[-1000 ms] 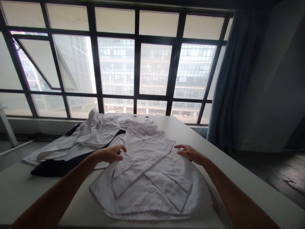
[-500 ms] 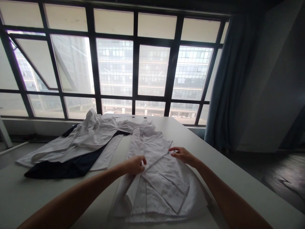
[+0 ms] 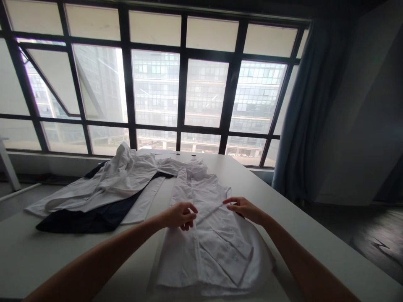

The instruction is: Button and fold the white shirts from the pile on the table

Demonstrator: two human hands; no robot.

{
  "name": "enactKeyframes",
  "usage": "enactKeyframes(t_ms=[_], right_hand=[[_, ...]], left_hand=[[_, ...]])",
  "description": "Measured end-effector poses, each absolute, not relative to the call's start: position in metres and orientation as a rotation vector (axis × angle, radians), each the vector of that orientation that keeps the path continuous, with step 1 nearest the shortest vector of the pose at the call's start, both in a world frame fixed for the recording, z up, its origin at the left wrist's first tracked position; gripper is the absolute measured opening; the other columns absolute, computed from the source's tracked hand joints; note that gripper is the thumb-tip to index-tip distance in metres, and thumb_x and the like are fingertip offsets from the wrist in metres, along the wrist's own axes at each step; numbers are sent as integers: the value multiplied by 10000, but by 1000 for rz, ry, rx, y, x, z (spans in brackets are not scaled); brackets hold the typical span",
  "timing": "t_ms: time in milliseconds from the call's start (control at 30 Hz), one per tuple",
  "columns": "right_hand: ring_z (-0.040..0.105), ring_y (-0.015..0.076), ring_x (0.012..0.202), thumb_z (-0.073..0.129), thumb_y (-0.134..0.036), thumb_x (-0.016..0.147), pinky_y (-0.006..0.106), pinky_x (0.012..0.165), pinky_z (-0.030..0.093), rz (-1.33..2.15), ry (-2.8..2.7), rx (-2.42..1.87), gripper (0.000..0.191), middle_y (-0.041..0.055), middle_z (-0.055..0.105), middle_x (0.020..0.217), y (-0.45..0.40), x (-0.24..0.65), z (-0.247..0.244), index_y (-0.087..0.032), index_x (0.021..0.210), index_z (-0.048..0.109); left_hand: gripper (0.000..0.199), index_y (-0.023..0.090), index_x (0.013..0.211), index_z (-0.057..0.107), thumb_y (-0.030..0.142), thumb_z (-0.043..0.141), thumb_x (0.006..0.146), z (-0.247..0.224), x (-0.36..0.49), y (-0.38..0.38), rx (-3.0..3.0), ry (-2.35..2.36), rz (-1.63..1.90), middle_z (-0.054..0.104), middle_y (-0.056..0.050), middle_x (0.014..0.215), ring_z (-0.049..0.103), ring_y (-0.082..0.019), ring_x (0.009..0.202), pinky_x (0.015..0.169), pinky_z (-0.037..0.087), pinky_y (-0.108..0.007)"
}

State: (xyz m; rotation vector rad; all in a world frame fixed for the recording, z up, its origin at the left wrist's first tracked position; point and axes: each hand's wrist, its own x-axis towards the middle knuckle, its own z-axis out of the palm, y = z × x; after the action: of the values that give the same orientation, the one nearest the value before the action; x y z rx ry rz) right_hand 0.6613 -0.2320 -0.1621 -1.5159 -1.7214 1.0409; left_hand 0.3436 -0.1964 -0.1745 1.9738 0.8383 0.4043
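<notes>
A white button-up shirt (image 3: 217,251) lies spread on the table with its collar away from me. One sleeve is folded diagonally across its front, with the cuff near the hem at the right. My left hand (image 3: 181,215) is just over the left side of the shirt front, fingers loosely bent and apart, holding nothing that I can see. At the right edge, by the fold of the sleeve, is my right hand (image 3: 244,209). Its index finger and thumb are slightly apart at the cloth; the other fingers are curled underneath and partly hidden.
To the left lies a heap of white garments (image 3: 110,180) with a dark navy garment (image 3: 85,220) beneath. The white table (image 3: 292,247) reaches toward a wall of windows (image 3: 155,88). A blue-grey curtain (image 3: 296,126) hangs at the right.
My left hand has let go of the shirt's left edge and lifted slightly. That edge, folded up before, now lies flatter. My right hand stays by the sleeve fold. The view has shifted slightly.
</notes>
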Motion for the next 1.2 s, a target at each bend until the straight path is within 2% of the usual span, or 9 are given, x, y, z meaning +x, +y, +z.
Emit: enactKeyframes(t_ms=[67, 133, 267, 400, 600, 700, 833, 1033, 1200], right_hand=[[290, 74, 489, 736, -586, 699, 230, 478, 209, 1071, -1755, -1512, 655, -83, 389, 533, -232, 663, -162, -116, 1153, 696], [323, 78, 510, 746, -577, 701, 227, 490, 232, 1097, -1774, -1497, 645, -72, 416, 551, -233, 664, -163, -113, 1146, 702], [379, 86, 548, 760, -541, 705, 225, 523, 288, 1127, -1742, -1460, 589, -49, 486, 585, -233, 660, -164, -118, 1114, 726], [470, 115, 615, 793, -502, 665, 240, 562, 363, 1122, -1640, -1502, 483, 5, 604, 671, -232, 646, -158, -127, 969, 764], [467, 94, 540, 794, -444, 708, 219, 495, 359, 1201, -1663, -1541, 346, -1, 601, 592, -224, 593, -147, -119, 817, 750], [520, 89, 522, 785, -426, 736, 199, 493, 404, 1266, -1704, -1549, 362, -11, 608, 580, -224, 558, -145, -113, 906, 722], [650, 122, 594, 758, -458, 772, 218, 552, 508, 1584, -1793, -1563, 551, 31, 711, 765, -229, 536, -143, -152, 1201, 599], [605, 74, 679, 786, -432, 748, 144, 568, 452, 1457, -2343, -1442, 399, 19, 708, 875, -242, 550, -133, -141, 1009, 706], [661, 115, 702, 831, -594, 605, 210, 602, 533, 1940, -2327, -1321, 684, 37, 696, 986, -269, 540, -114, -180, 1127, 672]], left_hand=[[377, 153, 1124, 637, 433, 604, 872, -174, 331, -192, 2250, 745, 525, 739, -120, 998, 697, -222, 915, 876, 533, -378], [418, 178, 1203, 648, 430, 618, 870, -177, 320, -190, 2503, 666, 527, 651, -146, 1291, 575, -269, 1233, 1097, 390, -422], [586, 226, 1465, 471, 481, 522, 939, -187, 310, -195, 2686, 657, 225, 366, -113, 1571, 269, -301, 1478, 1217, 105, -520], [797, 250, 1544, 342, 618, 574, 876, -188, 308, -205, 2728, 614, 117, 235, -127, 1613, 130, -364, 1502, 1193, 72, -591], [886, 271, 1564, 284, 658, 610, 836, -187, 307, -215, 2755, 464, 156, 224, -131, 1616, 166, -369, 1494, 1185, 56, -615], [756, 251, 1548, 323, 568, 567, 906, -189, 308, -212, 2729, 512, 201, 273, -126, 1607, 231, -334, 1486, 1201, 115, -573], [469, 208, 1430, 498, 387, 426, 1003, -191, 308, -206, 2672, 561, 405, 494, -116, 1489, 428, -254, 1396, 1160, 334, -414], [441, 201, 1340, 590, 358, 576, 929, -192, 308, -204, 2714, 621, 400, 529, -126, 1453, 464, -280, 1363, 1141, 371, -425], [442, 190, 1344, 591, 351, 574, 932, -193, 309, -205, 2700, 654, 394, 525, -139, 1455, 464, -285, 1363, 1138, 368, -441]])
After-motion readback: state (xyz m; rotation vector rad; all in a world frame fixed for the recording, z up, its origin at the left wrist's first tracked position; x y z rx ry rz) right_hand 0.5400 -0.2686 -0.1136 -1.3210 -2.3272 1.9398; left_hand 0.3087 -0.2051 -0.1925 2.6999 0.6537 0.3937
